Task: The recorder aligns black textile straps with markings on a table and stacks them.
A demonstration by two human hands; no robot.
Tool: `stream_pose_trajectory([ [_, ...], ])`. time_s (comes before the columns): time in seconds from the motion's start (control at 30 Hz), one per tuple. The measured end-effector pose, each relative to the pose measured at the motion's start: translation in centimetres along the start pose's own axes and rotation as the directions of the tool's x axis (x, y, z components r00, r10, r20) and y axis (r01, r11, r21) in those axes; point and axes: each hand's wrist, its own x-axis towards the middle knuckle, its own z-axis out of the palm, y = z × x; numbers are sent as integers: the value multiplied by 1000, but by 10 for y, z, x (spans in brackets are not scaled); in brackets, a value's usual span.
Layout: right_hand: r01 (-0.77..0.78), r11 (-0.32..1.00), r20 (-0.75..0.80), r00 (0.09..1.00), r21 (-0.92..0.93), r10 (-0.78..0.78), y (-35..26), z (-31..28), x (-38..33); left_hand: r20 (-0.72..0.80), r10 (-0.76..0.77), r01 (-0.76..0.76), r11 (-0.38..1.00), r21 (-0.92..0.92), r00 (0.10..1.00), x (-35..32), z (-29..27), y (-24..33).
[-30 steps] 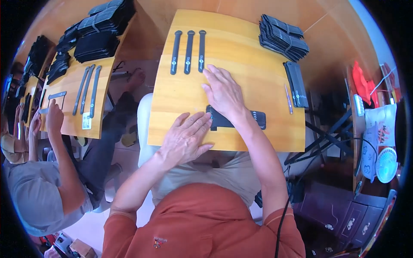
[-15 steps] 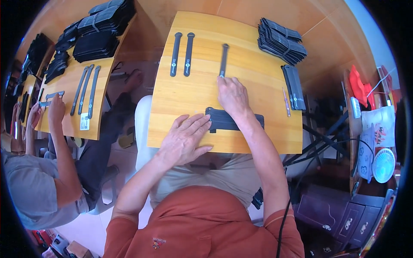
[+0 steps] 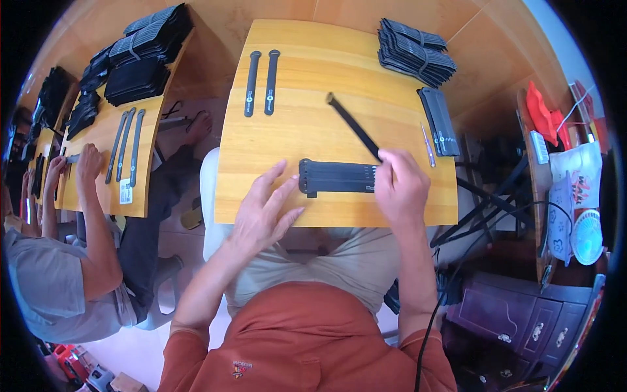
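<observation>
My right hand (image 3: 401,189) pinches one end of a dark strap (image 3: 353,125), which slants up and left above the table, its slotted tip foremost. Just below it, a row of black straps (image 3: 336,176) lies sideways near the front edge, with the right end partly behind my right hand. My left hand (image 3: 261,209) is open, fingers spread, its fingertips beside the left end of that row; whether they touch it I cannot tell. Two more straps, an outer one (image 3: 252,83) and an inner one (image 3: 272,82), lie lengthwise at the far left.
Banded bundles of straps (image 3: 418,59) sit at the table's far right corner. Nearer lie a small strap stack (image 3: 439,121) and a thin screwdriver-like tool (image 3: 428,145). On the left, a co-worker (image 3: 59,274) handles straps at another table (image 3: 98,189). A small fan (image 3: 588,236) stands right.
My right hand has picked the single strap up off the table and drawn it right and nearer, tilting it. My left hand has shifted left off the row, its fingers spreading.
</observation>
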Motion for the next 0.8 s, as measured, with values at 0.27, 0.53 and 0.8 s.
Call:
stream_pose_trajectory([
  [0.27,-237,761,355,935,604,10,-57,-59,-56,-105,344,-311,918,245,933,11,-16,27],
  [0.53,-420,721,278,907,551,316,-6,-42,-79,253,36,16,980,-200,967,0,-27,36],
  [0.8,-631,563,374,773,535,512,19,-28,-94,253,-371,449,754,-480,893,-9,-18,30],
])
